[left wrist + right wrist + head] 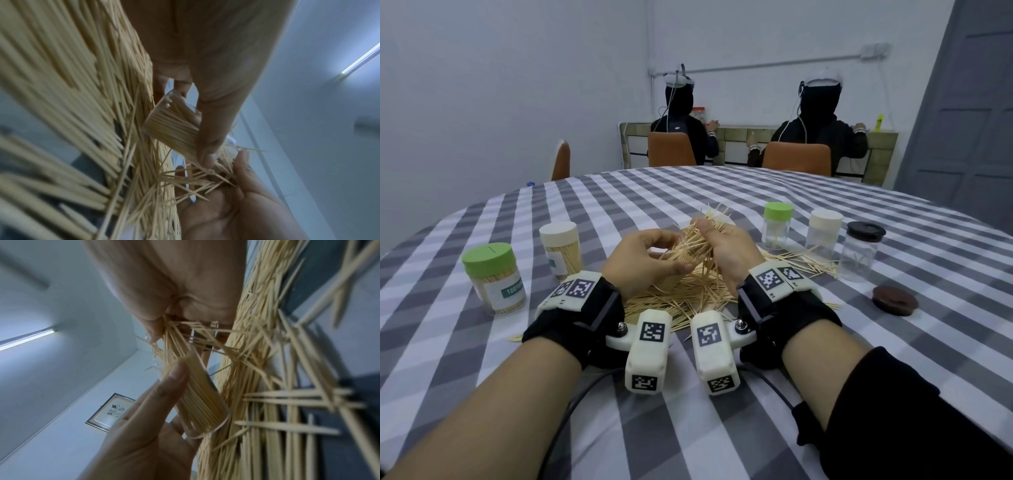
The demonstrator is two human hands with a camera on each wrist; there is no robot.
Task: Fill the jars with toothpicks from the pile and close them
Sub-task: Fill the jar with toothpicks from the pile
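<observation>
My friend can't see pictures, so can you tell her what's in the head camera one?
Two hands work over a toothpick pile on a checked tablecloth: the left hand holds a clear jar while the right hand feeds in a messy bunch of toothpicks. Capped jars stand on both sides, and a brown lid lies loose on the right.

The head view looks forward and down over the table. Both wrist views sit close, facing upward along the hands, sharing the toothpicks.
</observation>
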